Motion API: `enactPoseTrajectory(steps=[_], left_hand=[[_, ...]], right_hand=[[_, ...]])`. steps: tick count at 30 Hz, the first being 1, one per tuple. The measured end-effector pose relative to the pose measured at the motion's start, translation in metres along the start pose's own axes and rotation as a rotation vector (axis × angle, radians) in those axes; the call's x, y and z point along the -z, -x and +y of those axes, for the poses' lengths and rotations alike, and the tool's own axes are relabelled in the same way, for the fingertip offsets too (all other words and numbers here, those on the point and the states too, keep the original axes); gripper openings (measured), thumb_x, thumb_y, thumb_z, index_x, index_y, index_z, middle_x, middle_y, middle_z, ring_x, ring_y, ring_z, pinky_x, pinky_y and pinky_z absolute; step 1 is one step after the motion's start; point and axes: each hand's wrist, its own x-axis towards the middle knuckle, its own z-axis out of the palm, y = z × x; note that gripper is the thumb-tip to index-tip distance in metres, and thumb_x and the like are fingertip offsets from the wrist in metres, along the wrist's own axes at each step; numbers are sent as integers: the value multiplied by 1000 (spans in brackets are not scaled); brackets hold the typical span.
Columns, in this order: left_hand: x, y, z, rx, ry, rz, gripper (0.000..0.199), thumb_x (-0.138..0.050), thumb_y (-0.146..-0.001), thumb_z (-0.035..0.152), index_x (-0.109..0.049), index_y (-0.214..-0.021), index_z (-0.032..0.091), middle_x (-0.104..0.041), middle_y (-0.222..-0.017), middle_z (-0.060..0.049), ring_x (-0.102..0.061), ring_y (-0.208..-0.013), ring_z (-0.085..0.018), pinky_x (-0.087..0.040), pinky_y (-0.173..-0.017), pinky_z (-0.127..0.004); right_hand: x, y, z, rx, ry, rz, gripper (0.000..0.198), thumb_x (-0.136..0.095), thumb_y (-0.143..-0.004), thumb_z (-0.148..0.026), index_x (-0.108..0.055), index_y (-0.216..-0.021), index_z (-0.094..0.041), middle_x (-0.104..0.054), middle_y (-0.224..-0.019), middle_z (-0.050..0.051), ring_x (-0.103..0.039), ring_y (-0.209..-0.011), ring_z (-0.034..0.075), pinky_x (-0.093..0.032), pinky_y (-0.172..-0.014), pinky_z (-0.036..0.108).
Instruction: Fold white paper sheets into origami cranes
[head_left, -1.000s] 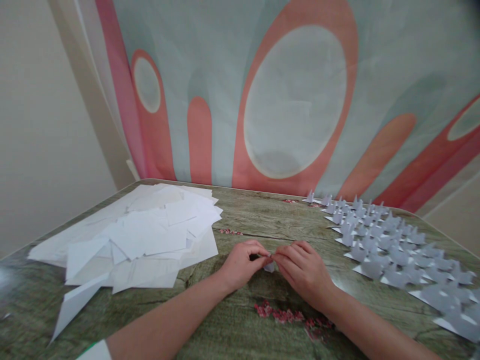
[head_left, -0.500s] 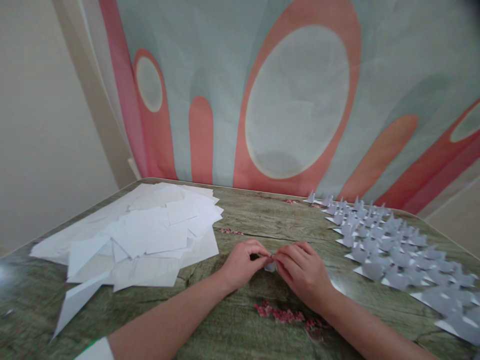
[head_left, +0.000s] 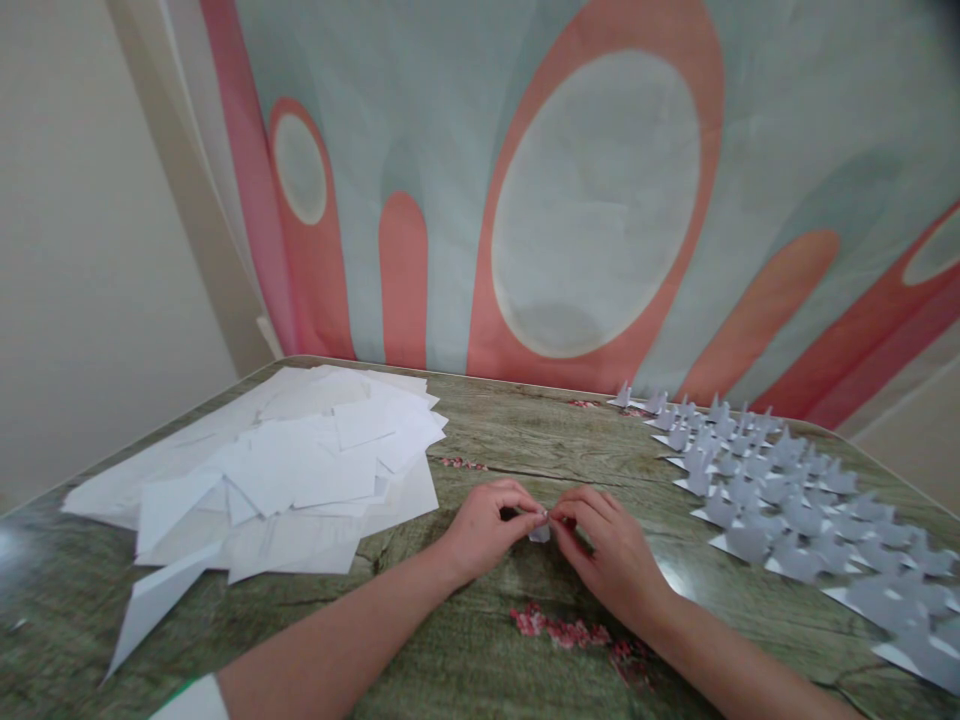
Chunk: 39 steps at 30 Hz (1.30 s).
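Left hand: the left hand comes in from the near edge of the table, thumb and forefinger meeting in a pinch on the paper piece.
Right hand: the right hand faces it, fingers bent and tips gathered just beside the piece's right side; whether they grip it or only touch it, I cannot tell.
Paper piece: small and white, partly hidden by the fingertips; it sits between the two hands, right of the table's middle and well in from the near edge. Its folds are too small to make out.
Sheets: a spread heap of white sheets overlaps toward the table's left edge, reaching back near the far left corner.
Folded sheet: one creased sheet points out from the heap toward the near left corner.
Figures: many folded white figures stand in close rows along the right edge, from the far edge down toward the near right corner, their tips pointing up.
Tabletop: greenish wood grain with pink blossom print, one cluster lying nearer the near edge than the hands.
Sleeve: a white cuff with a green trim shows on the left arm.
Backdrop: a pale blue-green and coral sheet rises behind the far edge.
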Motion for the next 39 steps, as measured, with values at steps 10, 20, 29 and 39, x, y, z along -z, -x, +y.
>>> enactPoseTrajectory(steps=[10, 20, 29, 39], left_hand=[[0, 0, 1, 1, 10, 5, 12, -61, -77, 22, -69, -73, 15, -64, -75, -3, -58, -75, -15, -44, -72, -24], [3, -1, 7, -5, -26, 6, 12, -60, -77, 20, -69, -71, 15, -64, -74, -3, -59, -74, -14, -43, -72, -23], [3, 0, 11, 0, -5, 75, 14, -59, -77, 22, -68, -68, 15, -63, -76, -4, -58, -75, -15, -44, -73, -25], [0, 1, 17, -1, 33, 14, 23, -51, -85, 30, -70, -82, 17, -61, -84, -4, -57, -84, -15, -42, -80, -26]], right_hand=[[-2, -1, 3, 98, 116, -11, 9, -48, -84, -14, -57, -86, -18, -61, -84, 5, -54, -79, 18, -41, -72, 33], [-3, 1, 0, -66, -98, 2, 8, -50, -81, -12, -54, -82, -19, -57, -80, 3, -53, -75, 17, -40, -68, 31], [-5, 0, -3, -165, -207, 13, 6, -51, -79, -14, -54, -79, -20, -55, -78, 3, -52, -71, 16, -42, -65, 29], [-2, -1, -2, -224, -379, -11, 8, -50, -82, -18, -57, -79, -19, -55, -78, 3, -53, -72, 16, -43, -66, 29]])
